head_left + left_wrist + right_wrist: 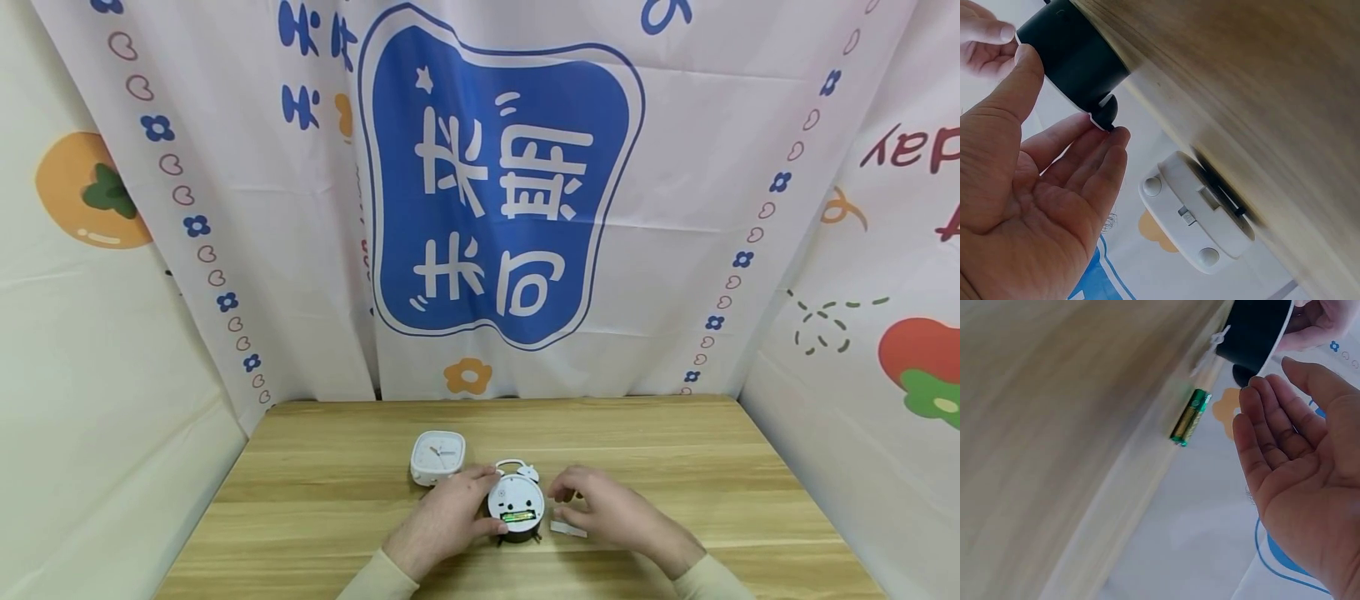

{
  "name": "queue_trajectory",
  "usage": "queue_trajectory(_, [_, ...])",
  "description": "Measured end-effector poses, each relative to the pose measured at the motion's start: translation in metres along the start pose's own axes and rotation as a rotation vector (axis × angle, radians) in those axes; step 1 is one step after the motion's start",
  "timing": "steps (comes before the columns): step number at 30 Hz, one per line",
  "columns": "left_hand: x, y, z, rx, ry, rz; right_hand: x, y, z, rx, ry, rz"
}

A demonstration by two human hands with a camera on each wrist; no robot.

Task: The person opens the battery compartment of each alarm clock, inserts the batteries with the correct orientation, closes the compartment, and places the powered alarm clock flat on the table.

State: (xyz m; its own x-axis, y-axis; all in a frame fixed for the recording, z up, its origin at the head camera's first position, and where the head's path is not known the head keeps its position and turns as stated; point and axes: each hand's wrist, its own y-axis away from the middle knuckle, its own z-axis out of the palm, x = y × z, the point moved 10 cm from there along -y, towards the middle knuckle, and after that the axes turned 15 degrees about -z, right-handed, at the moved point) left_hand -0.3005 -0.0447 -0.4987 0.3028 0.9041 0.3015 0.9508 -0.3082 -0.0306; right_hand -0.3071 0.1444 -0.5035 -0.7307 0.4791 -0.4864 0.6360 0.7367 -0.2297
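Observation:
A twin-bell alarm clock (515, 502) lies with its white back up; a green battery (517, 517) shows in its back. My left hand (453, 512) holds the clock's left side, thumb at the rim and fingers by a bell. From the left wrist view, the clock's dark side (1075, 56) is visible. Just right of the clock, my right hand (611, 510) hovers with loosely bent fingers and nothing between them. A small white flat piece (567, 529) lies below that hand. The right wrist view shows a green and gold battery (1190, 417) on the table.
A white square clock (438, 455) stands behind my left hand, dial up. Beside the alarm clock is a small blurred white thing (1215, 345). The wooden table (315, 500) ends at a printed curtain (712, 208), and more cloth hangs at both sides.

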Motion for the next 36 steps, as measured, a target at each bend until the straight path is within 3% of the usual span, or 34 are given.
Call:
queue_trajectory(6, [0.000, 0.000, 0.000, -0.006, -0.003, -0.004, 0.007, 0.005, 0.005, -0.017, 0.014, 0.002])
queue_trajectory(16, [0.000, -0.002, 0.001, -0.012, 0.010, -0.002, 0.004, 0.003, 0.013, -0.055, 0.057, -0.063])
queue_trajectory(36, [-0.002, -0.002, 0.003, -0.030, 0.009, -0.017, 0.006, 0.003, 0.012, -0.070, 0.158, -0.060])
